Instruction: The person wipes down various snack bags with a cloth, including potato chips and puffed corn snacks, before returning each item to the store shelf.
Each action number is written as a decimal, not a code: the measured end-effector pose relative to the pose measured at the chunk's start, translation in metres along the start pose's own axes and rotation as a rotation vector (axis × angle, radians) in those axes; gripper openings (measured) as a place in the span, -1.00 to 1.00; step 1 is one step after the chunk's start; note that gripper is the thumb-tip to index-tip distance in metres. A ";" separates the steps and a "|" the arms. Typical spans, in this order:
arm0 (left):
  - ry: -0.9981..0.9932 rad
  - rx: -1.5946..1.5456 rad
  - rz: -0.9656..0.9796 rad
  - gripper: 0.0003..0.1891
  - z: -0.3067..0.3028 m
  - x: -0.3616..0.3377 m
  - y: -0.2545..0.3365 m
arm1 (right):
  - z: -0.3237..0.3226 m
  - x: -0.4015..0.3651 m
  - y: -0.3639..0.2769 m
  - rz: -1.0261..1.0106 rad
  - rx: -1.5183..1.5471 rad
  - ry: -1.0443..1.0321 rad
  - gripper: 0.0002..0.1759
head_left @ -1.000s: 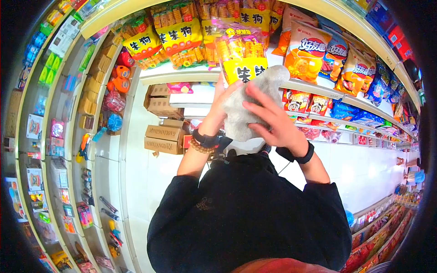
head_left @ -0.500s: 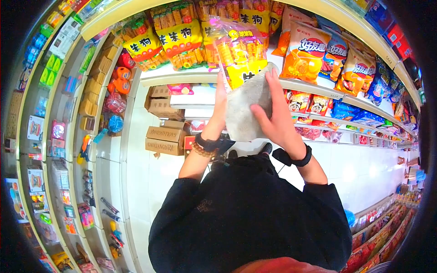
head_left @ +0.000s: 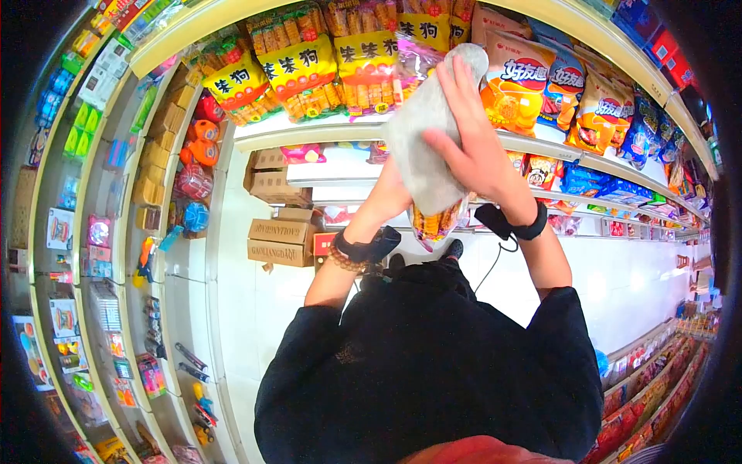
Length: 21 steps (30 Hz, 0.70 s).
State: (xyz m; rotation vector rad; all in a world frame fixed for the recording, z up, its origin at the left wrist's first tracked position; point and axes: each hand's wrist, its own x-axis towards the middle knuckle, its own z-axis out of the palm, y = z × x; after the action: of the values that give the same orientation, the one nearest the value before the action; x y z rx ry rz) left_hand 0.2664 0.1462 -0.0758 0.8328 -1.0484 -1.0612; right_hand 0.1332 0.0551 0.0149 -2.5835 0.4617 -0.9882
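Note:
My left hand (head_left: 393, 190) is under a bag of stick snacks (head_left: 434, 223), closed around it from below, with its fingers hidden. A grey cloth (head_left: 421, 143) covers most of the bag's front; only the clear pinkish top corner and the lower end with its brown sticks show. On top of the cloth lies my right hand (head_left: 475, 151), holding it against the bag with fingers stretched toward the shelf and thumb apart. Just beyond, similar yellow-labelled snack bags (head_left: 303, 66) stand in a row on the shelf.
Orange chip bags (head_left: 516, 85) stand right of the snack row. A white shelf edge (head_left: 309, 131) runs below them. Cardboard boxes (head_left: 280, 240) sit on the floor to the left. Toy shelves (head_left: 174, 271) line the left side, and a dark cable (head_left: 495, 267) hangs by my right wrist.
The cloth and my right hand have moved up and right over the bag, covering its yellow label. The bag has shifted and its lower end now shows beneath the cloth.

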 end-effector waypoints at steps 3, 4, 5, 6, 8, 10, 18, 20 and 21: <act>-0.014 0.150 0.062 -0.22 0.010 0.001 0.002 | 0.001 0.012 0.006 0.018 0.006 0.059 -0.20; 0.000 0.187 0.090 -0.27 0.012 0.001 0.000 | 0.001 0.014 0.006 0.018 0.025 0.069 -0.21; 0.013 0.224 0.123 -0.32 0.013 0.003 -0.001 | 0.000 0.016 0.007 0.016 0.042 0.081 -0.21; 0.047 0.021 0.089 -0.37 0.013 0.004 0.000 | -0.001 0.016 0.007 0.006 0.036 0.061 -0.23; 0.113 -0.386 0.018 -0.46 0.011 0.007 0.000 | 0.004 0.006 0.004 -0.014 0.027 0.016 -0.25; 0.159 -0.695 -0.119 -0.49 -0.006 0.012 -0.007 | 0.011 -0.007 0.000 -0.014 0.054 -0.082 -0.26; 0.321 -0.214 0.150 -0.36 -0.010 0.019 0.023 | 0.017 -0.056 -0.027 -0.012 0.072 -0.226 -0.20; 0.285 -0.169 0.170 -0.38 -0.009 0.017 0.024 | 0.016 -0.057 -0.027 0.001 0.103 -0.184 -0.20; 0.297 -0.282 0.146 -0.39 -0.006 0.017 0.029 | 0.015 -0.055 -0.023 0.002 0.122 -0.150 -0.20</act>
State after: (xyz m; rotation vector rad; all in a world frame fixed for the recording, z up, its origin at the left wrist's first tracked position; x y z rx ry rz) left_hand 0.2827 0.1385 -0.0461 0.6501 -0.6792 -0.9030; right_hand 0.1084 0.1009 -0.0180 -2.5234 0.3525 -0.7884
